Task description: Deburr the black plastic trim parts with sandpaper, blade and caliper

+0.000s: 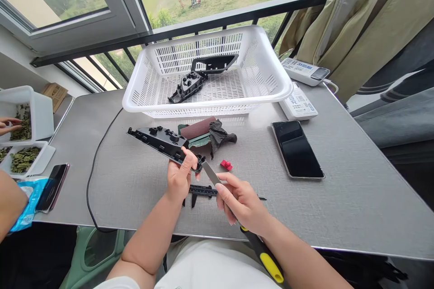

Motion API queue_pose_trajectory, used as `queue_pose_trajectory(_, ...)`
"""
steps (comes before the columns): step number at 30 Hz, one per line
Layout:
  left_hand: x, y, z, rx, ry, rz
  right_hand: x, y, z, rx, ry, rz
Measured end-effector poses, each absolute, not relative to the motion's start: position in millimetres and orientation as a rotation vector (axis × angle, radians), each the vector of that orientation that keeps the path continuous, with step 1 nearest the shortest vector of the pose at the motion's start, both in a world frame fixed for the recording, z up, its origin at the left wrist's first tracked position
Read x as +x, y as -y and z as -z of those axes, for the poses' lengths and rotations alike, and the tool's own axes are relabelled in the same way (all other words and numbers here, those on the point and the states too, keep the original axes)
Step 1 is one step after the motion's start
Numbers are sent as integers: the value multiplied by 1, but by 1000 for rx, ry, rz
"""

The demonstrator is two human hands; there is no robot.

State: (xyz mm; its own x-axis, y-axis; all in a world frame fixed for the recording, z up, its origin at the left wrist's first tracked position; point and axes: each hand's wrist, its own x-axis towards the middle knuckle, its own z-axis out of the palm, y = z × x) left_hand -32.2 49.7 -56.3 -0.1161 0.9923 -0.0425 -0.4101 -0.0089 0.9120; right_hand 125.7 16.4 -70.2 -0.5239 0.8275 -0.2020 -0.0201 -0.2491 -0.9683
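My left hand (181, 174) is closed round the near end of a black plastic part (162, 142), a long wedge-shaped piece with clips and posts, tilted above the table. In my right hand (240, 201) is a flat metal file (210, 174) with a black and yellow handle (267, 262) below the wrist. The file's tip lies right at the part's near end; whether they touch, I cannot tell. Beneath the hands lies a black caliper (202, 190), partly hidden by my right hand. Sandpaper pieces (198, 130) and a dark crumpled cloth (220, 135) lie behind, with a small red piece (226, 165) nearby.
A white plastic basket (206, 107) at the back holds more black parts (190, 83). On the right are a phone (297, 149) and white boxes (298, 101). A black cable (93, 167) crosses the left side. Another person's hand (8, 125) reaches into a leaf-filled bin (42, 113).
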Motion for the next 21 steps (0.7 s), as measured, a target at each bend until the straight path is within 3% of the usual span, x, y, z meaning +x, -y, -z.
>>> queue_pose_trajectory(16, -35, -47, 62, 970, -947, -1443, 126, -18, 67, -1009, 1425, -1853)
queue_pose_trajectory(21, -37, -45, 59, 924, -977, -1442, 127, -22, 68, -1023, 1130, -1832)
